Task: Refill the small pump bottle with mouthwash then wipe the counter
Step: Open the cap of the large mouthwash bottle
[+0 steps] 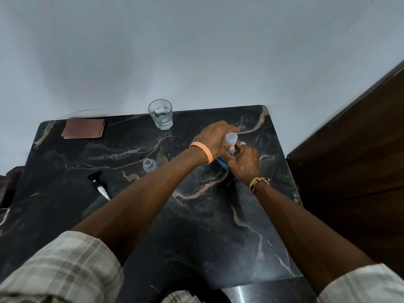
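A blue mouthwash bottle stands on the black marble counter, mostly hidden by both hands. My left hand grips its pale translucent cap from above. My right hand holds the bottle's body just below. The small clear pump bottle stands open on the counter to the left of my left forearm. Its black and white pump head lies on its side further left.
A drinking glass with a little water stands at the counter's back edge. A folded brown cloth lies at the back left corner. A dark wooden panel borders the right side, and a pale wall rises behind.
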`<state>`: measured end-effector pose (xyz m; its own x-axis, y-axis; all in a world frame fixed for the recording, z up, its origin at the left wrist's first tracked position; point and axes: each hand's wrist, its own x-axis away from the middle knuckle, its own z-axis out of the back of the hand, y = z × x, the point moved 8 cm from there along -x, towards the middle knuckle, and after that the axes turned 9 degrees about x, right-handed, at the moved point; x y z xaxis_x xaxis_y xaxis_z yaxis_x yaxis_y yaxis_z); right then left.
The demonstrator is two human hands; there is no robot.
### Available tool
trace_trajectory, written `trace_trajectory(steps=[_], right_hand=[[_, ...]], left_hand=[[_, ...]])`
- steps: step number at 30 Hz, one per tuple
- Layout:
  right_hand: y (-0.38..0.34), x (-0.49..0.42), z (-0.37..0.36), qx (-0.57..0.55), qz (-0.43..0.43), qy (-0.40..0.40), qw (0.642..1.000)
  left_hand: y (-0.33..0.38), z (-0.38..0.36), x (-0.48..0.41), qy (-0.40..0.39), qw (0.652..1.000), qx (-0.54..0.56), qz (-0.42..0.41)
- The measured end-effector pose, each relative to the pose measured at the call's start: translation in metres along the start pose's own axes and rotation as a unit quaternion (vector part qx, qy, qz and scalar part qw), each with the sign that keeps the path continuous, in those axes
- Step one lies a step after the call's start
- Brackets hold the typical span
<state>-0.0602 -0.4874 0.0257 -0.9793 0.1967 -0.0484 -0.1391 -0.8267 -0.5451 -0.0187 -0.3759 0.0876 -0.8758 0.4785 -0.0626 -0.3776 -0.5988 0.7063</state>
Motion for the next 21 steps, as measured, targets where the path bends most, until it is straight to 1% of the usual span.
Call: trace_trajectory(steps=[2,4,6,8,10,12,14,17,21], right_hand=[[-0.0020,-0.0005,0.0015,0.005,0.007,-0.001,1.000],[-0.0019,-0.0017,0.0022,0.008,0.002,0.003,1.000],[-0.0005,-0.0022,0.0008,0.009,-0.006,0.003,1.000],[-0.0004,-0.0008,0.0005,0.009,-0.003,0.002,1.000],[-0.0022,-0.0004,0.0019,0.007,0.011,0.004,1.000],[-0.0021,-0.0011,0.0025,0.010,0.012,0.008,1.000],[-0.0004,-0.0015,0.0015,0.015,0.001,0.008,1.000],[-0.0004,-0.0008,0.0002,0.007,0.005,0.004,1.000],[-0.0012,-0.0013,0.0016,0.006,0.005,0.001,1.000]], left_hand=[[0.0004,-0.0033,0.0003,-0.019,1.000,-0.008,-0.006],[0.0015,-0.0057,0.0019,-0.033,0.999,0.016,-0.013],[-0.0003,-0.0039,0.0012,-0.014,0.999,0.036,-0.008],[-0.0022,-0.0012,0.0012,0.004,1.000,0.029,0.002],[-0.0014,-0.0033,0.0024,-0.015,0.999,0.032,0.000],[-0.0021,-0.0059,0.0038,-0.032,0.998,0.058,-0.003],[-0.0050,-0.0041,0.0033,-0.016,0.997,0.075,0.011],[-0.0065,0.0014,0.0028,0.016,0.998,0.065,0.019],[-0.0083,-0.0031,0.0032,-0.010,0.996,0.085,0.026]])
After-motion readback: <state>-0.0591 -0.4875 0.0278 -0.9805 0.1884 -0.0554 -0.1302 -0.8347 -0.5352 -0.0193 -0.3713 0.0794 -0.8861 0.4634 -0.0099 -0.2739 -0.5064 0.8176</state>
